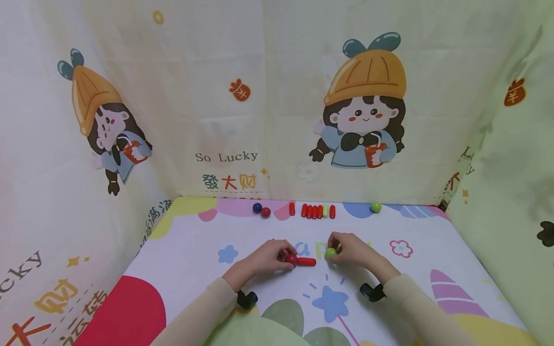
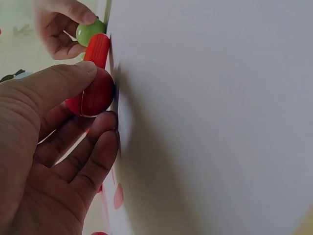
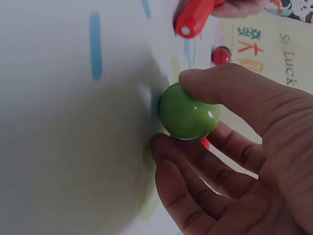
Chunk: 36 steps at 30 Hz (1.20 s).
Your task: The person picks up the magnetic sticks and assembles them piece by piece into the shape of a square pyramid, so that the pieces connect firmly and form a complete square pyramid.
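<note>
My left hand (image 1: 270, 257) pinches a red ball (image 1: 292, 260) low over the table, thumb on one side in the left wrist view. From that ball a red rod (image 1: 307, 262) extends to the right; whether the two are joined I cannot tell. The rod's near end shows a pale round spot in the right wrist view. Just right of the rod, apart from it, my right hand (image 1: 351, 248) holds a green ball (image 3: 189, 113) between thumb and fingers.
Along the back edge lie a dark blue ball (image 1: 257, 208), another red ball (image 1: 265, 212), several short red rods (image 1: 309, 211), one light green rod (image 1: 325, 211) and a second green ball (image 1: 375, 207). Printed cloth walls (image 1: 285, 120) enclose the table (image 1: 195, 245) at back and sides.
</note>
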Motion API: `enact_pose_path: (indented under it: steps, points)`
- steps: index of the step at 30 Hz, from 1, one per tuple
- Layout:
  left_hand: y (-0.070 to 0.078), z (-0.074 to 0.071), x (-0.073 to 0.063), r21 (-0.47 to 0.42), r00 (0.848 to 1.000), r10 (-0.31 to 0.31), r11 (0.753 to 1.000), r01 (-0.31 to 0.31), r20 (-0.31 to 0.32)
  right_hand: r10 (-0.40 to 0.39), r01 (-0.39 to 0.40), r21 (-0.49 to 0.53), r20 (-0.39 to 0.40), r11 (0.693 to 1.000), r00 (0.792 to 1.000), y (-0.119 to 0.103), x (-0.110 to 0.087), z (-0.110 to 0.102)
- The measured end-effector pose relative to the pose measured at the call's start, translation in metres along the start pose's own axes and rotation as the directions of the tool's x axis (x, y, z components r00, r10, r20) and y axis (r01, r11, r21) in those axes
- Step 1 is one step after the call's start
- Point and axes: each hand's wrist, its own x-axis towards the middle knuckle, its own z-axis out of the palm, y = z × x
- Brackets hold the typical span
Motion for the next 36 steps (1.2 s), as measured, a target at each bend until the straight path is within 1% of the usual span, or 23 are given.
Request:
enact_pose_path:
  steps: [3,7,15,23,29,33,36]
  points:
    - [0.000,-0.001,-0.001,-0.001,1.000,0.002,1.000,-0.002,-0.002,-0.014,0.014,0.009,0.011,1.000,1.000,-0.004,-0.001,0.004]
    - [0.000,-0.001,-0.002,-0.005,1.000,-0.002,1.000,0.002,0.002,-0.006,0.005,0.008,0.020,1.000,1.000,-0.009,-0.003,0.009]
    - [-0.002,-0.002,-0.004,-0.018,1.000,-0.005,1.000,0.005,-0.009,-0.012,0.012,-0.033,0.012,0.999,1.000,-0.014,-0.001,0.017]
    - [-0.001,-0.002,0.000,0.006,1.000,0.011,1.000,-0.011,-0.002,-0.011,0.012,-0.067,0.021,0.998,1.000,-0.018,0.002,0.020]
    - [0.001,-0.003,0.001,0.024,1.000,0.003,1.000,-0.003,0.003,-0.065,0.066,-0.050,0.024,0.997,0.998,-0.019,0.004,0.017]
    - [0.000,-0.002,0.000,0.013,1.000,-0.006,1.000,0.006,0.008,-0.092,0.093,-0.031,0.025,0.995,0.995,-0.024,0.010,0.017]
    - [-0.002,0.000,-0.001,0.002,1.000,-0.002,1.000,0.002,0.006,-0.116,0.116,-0.014,0.048,0.993,0.992,-0.028,0.014,0.019]
